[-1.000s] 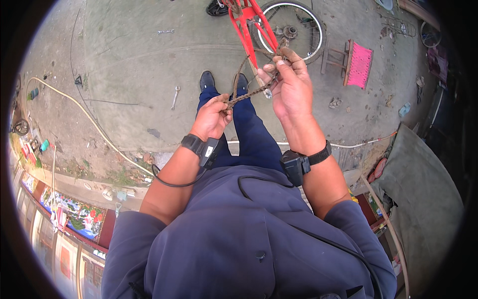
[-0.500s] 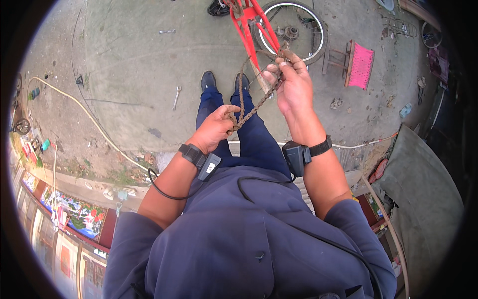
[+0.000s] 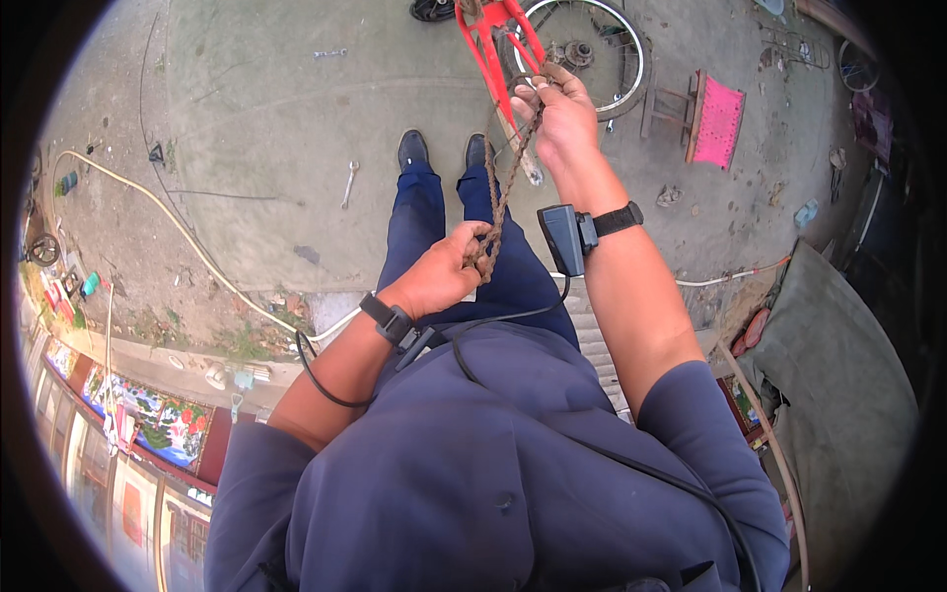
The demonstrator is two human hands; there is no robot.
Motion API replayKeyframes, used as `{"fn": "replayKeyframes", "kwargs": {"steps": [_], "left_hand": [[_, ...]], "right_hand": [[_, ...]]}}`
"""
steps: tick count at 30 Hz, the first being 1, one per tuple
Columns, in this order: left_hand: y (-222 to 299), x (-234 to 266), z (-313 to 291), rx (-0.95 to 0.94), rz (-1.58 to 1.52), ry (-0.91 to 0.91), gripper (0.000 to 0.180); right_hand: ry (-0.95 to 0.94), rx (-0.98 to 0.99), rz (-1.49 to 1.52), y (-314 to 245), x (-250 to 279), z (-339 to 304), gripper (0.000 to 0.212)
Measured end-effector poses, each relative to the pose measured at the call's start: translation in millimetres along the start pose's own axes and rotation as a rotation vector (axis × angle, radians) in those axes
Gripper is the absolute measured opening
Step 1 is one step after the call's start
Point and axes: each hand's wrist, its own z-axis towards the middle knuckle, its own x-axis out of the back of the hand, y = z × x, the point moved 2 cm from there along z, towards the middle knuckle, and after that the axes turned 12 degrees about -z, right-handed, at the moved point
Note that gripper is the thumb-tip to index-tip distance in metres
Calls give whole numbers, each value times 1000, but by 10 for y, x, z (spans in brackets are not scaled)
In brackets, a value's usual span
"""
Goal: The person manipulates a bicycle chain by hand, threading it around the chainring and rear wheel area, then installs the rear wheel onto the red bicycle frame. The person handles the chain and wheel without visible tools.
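Both of my hands are on a brown, braided-looking rope (image 3: 507, 185), which hangs in a narrow loop in front of my legs. My left hand (image 3: 446, 264) is closed around its lower, bunched end, just above my thighs. Higher up, my right hand (image 3: 560, 111) pinches the upper part between thumb and fingers. Behind that hand stands a red metal frame (image 3: 490, 51), partly covered by my fingers. Below the frame a pale, worn bar end (image 3: 533, 170) sticks out. Whether the rope is fastened to the frame I cannot tell.
A spoked wheel (image 3: 643, 59) lies behind the red frame. To its right is a low stool with a pink woven seat (image 3: 718, 120). One wrench (image 3: 350, 185) lies left of my shoes (image 3: 413, 150), another wrench (image 3: 330, 52) farther off. A pale hose (image 3: 187, 237) crosses the ground.
My right hand has moved slightly up and left with the rope. My left hand has shifted down and right, and the rope loop now hangs steeper and narrower.
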Motion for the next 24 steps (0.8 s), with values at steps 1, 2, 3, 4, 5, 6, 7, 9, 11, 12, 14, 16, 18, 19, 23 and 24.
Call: {"fn": "replayKeyframes", "kwargs": {"steps": [1, 2, 3, 4, 5, 6, 7, 9, 11, 12, 14, 16, 18, 19, 23, 24], "left_hand": [[-2, 1, -13, 14, 11, -24, 60], [-2, 3, -29, 30, 21, -49, 61], [-5, 6, -47, 45, 32, -73, 62], [-2, 10, -59, 31, 4, -84, 63], [-1, 13, -73, 18, -24, -95, 63], [-1, 17, -88, 4, -52, -107, 63], [-3, 21, -101, 9, -52, -112, 63], [-6, 27, -126, 17, -49, -121, 62], [-12, 5, -144, 30, -135, -126, 61], [-11, -3, -150, 36, -177, -127, 60], [1, -9, -155, 40, -166, -133, 60], [21, -12, -160, 35, -178, -143, 60], [49, -11, -169, 18, -211, -156, 60], [63, -10, -174, 26, -216, -162, 60], [111, -41, -192, 33, -263, -184, 61], [122, -47, -192, 27, -276, -185, 61]], "right_hand": [[9, -7, -22, 37, -5, 23, 30], [9, -22, -25, 75, -5, 45, 31], [10, -35, -33, 118, -7, 62, 32], [19, -52, -47, 165, -5, 74, 33], [7, -70, -68, 215, -5, 79, 33], [1, -90, -97, 262, -6, 83, 33], [-5, -109, -125, 304, -3, 88, 32], [-62, -129, -161, 389, -12, 87, 36], [-134, -168, -211, 470, -9, 84, 44], [-185, -151, -245, 508, -17, 85, 45], [-256, -129, -337, 600, -29, 86, 48], [-281, -100, -373, 697, -24, 92, 60], [-289, -67, -447, 802, 11, 75, 55], [-292, -81, -449, 858, 33, 58, 56], [-287, -112, -497, 1070, 161, -100, 59], [-284, -114, -508, 1115, 193, -152, 60]]}}
